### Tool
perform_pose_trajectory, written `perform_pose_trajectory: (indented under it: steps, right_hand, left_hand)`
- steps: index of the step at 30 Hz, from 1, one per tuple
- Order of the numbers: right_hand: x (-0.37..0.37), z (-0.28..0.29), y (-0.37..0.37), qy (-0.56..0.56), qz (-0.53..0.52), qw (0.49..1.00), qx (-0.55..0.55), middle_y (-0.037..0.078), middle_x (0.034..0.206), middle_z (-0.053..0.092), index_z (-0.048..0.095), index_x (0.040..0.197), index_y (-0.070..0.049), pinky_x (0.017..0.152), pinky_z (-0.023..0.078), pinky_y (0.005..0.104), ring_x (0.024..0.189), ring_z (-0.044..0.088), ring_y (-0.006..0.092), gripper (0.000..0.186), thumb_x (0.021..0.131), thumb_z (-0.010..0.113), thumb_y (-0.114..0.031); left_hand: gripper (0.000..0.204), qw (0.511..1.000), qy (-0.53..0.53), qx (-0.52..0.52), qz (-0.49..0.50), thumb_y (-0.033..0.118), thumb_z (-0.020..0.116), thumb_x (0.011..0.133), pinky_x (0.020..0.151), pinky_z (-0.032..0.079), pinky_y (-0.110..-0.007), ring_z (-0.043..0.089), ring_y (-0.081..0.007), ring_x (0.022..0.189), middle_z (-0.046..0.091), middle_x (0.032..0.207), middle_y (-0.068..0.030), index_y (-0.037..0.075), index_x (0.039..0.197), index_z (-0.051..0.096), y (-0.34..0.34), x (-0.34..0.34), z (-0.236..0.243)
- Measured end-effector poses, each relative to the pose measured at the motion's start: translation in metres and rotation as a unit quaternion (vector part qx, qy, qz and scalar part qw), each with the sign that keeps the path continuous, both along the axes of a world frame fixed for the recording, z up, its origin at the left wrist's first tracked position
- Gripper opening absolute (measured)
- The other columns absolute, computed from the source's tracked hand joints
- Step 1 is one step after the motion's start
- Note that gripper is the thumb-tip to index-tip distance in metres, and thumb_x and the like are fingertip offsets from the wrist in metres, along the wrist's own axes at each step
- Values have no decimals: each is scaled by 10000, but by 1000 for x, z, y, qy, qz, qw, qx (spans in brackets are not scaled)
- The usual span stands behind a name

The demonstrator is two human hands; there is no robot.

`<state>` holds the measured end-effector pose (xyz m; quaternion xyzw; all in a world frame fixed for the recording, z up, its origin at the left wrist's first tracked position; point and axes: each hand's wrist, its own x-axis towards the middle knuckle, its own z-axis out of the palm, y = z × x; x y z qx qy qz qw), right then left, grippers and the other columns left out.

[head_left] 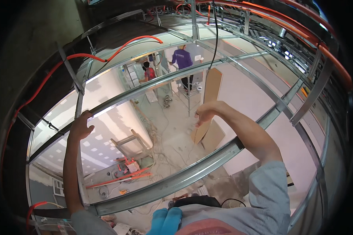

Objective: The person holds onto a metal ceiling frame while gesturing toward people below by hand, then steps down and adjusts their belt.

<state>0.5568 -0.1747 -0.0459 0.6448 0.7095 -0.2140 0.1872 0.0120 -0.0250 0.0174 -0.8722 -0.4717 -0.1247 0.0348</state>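
My left hand [80, 127] reaches up at the left, its fingers hooked over a metal ceiling channel [123, 97] and its thumb sticking out to the side. To the right of centre, my right hand [208, 111] is raised with the wrist bent and fingers curled. A thin black cable [214, 43] hangs from above and runs down to this hand, which appears closed on it; the fingers partly hide the grip. Below the right forearm, a wider metal channel [172, 181] crosses close in front of me.
Metal framing surrounds me, with orange conduit [262, 13] above. Far below, two people, one in a purple shirt [182, 58] and one in red [150, 73], stand near a scaffold. A wooden frame [130, 144], red tools and loose cables lie on the floor [170, 133].
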Motion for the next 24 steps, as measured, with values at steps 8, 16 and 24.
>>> perform_pose_trajectory:
  steps: [8, 16, 24]
  right_hand:
    - [1, -1, 3, 29, -15, 999, -12, 204, 1336, 634, 542, 1411, 5, 1017, 473, 394, 1232, 597, 349, 861, 835, 719, -610]
    - [1, 5, 0, 16, 1, 1000, 5, 194, 1287, 663, 572, 1377, 0, 1001, 485, 394, 1201, 614, 350, 817, 836, 725, -592]
    - [2, 4, 0, 35, -5, 999, 14, 170, 1268, 680, 592, 1361, -8, 988, 498, 382, 1186, 630, 331, 766, 840, 741, -549]
  left_hand:
    - [503, 1000, -1, -5, -3, 157, 783, 760, 988, 505, -435, 616, -356, 1145, 606, 1259, -109, 50, 1216, 599, 0, -1, 3]
    - [552, 997, 24, -62, 44, 216, 785, 792, 1082, 457, -418, 544, -342, 1314, 495, 1496, -131, 57, 1280, 583, -2, 5, 11]
    - [489, 1000, 0, -5, -5, 185, 777, 777, 960, 515, -446, 631, -359, 1114, 614, 1228, -118, 52, 1212, 597, -1, -3, 2]
